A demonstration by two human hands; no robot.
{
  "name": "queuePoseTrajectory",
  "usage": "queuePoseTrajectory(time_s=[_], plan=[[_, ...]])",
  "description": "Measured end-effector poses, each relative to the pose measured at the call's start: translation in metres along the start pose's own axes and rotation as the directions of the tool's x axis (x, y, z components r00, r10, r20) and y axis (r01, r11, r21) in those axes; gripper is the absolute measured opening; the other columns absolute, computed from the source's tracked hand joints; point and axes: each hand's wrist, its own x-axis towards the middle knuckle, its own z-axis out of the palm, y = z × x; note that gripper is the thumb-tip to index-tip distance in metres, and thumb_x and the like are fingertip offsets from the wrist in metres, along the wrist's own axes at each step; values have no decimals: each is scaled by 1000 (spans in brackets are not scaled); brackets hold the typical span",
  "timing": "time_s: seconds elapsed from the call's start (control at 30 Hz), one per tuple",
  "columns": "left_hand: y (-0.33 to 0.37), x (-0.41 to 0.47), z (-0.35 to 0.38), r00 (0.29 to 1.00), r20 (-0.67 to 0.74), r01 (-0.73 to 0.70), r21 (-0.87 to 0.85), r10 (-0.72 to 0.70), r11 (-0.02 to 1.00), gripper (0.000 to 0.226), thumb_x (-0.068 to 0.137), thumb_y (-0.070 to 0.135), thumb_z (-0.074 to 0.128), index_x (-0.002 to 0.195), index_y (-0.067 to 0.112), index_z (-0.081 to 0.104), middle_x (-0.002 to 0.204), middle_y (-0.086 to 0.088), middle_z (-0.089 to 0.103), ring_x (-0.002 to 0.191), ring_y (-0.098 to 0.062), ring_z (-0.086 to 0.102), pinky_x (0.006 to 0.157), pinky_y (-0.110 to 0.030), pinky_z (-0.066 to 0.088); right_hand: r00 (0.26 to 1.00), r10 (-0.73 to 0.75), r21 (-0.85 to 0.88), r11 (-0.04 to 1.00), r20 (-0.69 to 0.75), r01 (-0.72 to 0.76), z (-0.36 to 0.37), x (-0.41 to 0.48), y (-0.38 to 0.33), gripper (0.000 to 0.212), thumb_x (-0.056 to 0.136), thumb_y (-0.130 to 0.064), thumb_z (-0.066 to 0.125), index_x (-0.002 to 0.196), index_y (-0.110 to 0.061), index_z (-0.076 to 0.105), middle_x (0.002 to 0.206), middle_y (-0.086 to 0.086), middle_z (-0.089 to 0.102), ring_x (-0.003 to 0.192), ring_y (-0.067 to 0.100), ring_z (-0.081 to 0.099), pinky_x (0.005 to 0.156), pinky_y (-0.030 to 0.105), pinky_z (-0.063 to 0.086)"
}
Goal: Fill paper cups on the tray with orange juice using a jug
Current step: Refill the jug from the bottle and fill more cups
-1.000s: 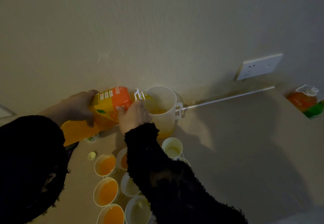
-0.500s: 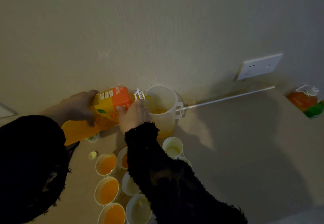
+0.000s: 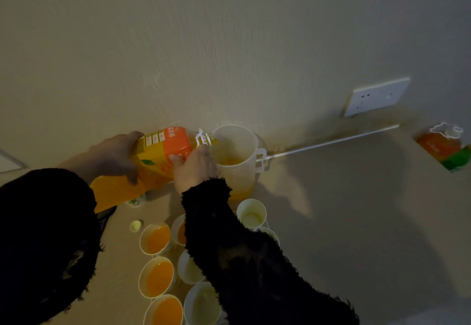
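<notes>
A large orange juice bottle (image 3: 163,154) lies tipped toward the right, its neck over the rim of a translucent white jug (image 3: 237,156) that stands against the wall. Orange juice sits low in the jug. My left hand (image 3: 114,156) grips the bottle's body from behind. My right hand (image 3: 195,168) holds the bottle near its neck, beside the jug. Below them stand several paper cups; three on the left (image 3: 156,239) hold orange juice, and others (image 3: 251,214) look empty. My right sleeve hides part of the cups and any tray.
A second juice bottle (image 3: 444,146) stands at the far right. A white wall socket (image 3: 374,96) is above the counter. A small bottle cap (image 3: 135,226) lies left of the cups. A thin white strip (image 3: 331,142) runs along the counter's back edge.
Almost nothing has moved; both hands keep the bottle tipped into the jug in the same place.
</notes>
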Motion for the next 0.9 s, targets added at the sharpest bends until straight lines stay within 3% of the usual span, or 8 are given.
queuePoseTrajectory(time_s=[0.13,0.4,0.6,0.8,0.9], plan=[[-1,0,1,1000,-3,7,-2,-7,1000,127,23,27,77,141,17,32,125,-15,52,111,-37,51,92,-48,47,1000,0,5,1000,1,0,0,-1,0,57,90,-45,57,129,-8,37,132,11,51,126,31,45,105,46,34],[2,-1,0,999,-3,44,-16,-44,999,115,45,10,89,143,16,29,129,-16,49,116,-37,48,97,-49,44,1000,5,19,1000,-4,-5,1,-1,0,57,90,-45,58,129,-9,37,133,11,51,126,31,45,105,47,35],[2,-1,1,999,-11,36,-8,-36,999,111,48,7,88,142,15,31,128,-16,50,115,-37,49,96,-49,44,1000,-6,10,1000,-12,6,1,-2,0,56,90,-44,58,128,-7,37,132,11,51,125,31,45,104,47,35],[1,0,0,999,-3,37,6,-37,999,112,50,9,88,144,17,28,130,-15,48,117,-37,47,98,-48,43,1000,-1,9,1000,-5,1,1,-2,0,57,90,-44,58,129,-8,36,132,10,51,125,31,45,104,47,36],[0,-2,-1,1000,10,27,19,-27,999,118,40,19,88,143,18,29,129,-15,48,115,-37,48,96,-48,44,1000,1,7,1000,0,-1,2,-2,0,58,90,-45,57,130,-8,36,132,11,51,126,31,45,104,46,35]])
